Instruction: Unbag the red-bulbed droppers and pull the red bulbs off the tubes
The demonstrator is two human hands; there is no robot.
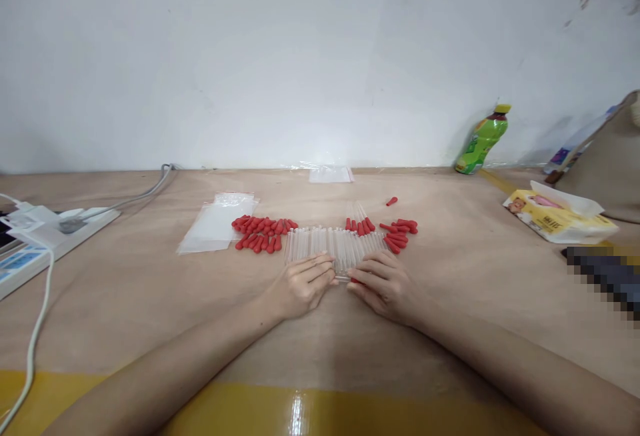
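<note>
My left hand (304,285) is closed around one end of a clear dropper tube (342,279), held level just above the table. Opposite it, my right hand (384,285) pinches a red rubber bulb (355,281) at the tube's other end; the fingers partly hide the bulb, so how far it sits on the tube cannot be made out. Right behind both hands lies a row of clear dropper tubes (320,243). Several droppers with red bulbs fitted (361,226) rest beyond the row. Loose red bulbs lie in a left pile (260,226) and a right pile (397,239).
One red bulb (392,201) lies apart at the back. Clear plastic bags (210,226) are at left, near a power strip (60,243) with cables. At right are a green bottle (483,139), a yellow tissue pack (555,216) and a pixelated dark object (605,279).
</note>
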